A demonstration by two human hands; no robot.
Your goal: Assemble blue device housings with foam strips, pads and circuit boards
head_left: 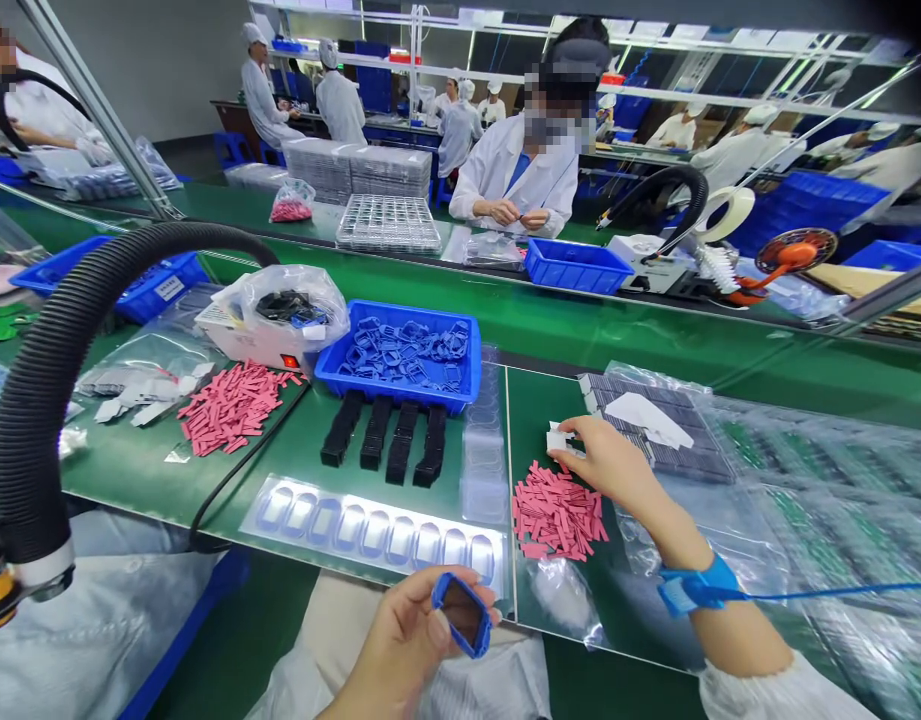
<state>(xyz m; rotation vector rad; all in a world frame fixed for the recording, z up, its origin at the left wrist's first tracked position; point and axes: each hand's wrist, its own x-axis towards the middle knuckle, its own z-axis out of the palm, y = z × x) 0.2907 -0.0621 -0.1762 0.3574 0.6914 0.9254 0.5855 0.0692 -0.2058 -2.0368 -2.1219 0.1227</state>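
Left hand (400,645) holds the blue frame (462,614) in a closed grip near the lap, while the right hand (606,465) pinches a white piece (557,439) beside the pink strips (556,515) on the tabletop (295,450); a steady frame eases alignment.

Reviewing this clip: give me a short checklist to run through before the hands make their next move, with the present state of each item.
1. Left hand has a firm grip on the small blue rectangular frame: ok.
2. Right hand has the small white paper piece at its fingertips: ok.
3. Pile of pink strips lies right below the right hand: ok.
4. Blue wrist strap is on, cord attached: ok.
5. Frame's opening clean: cannot tell.
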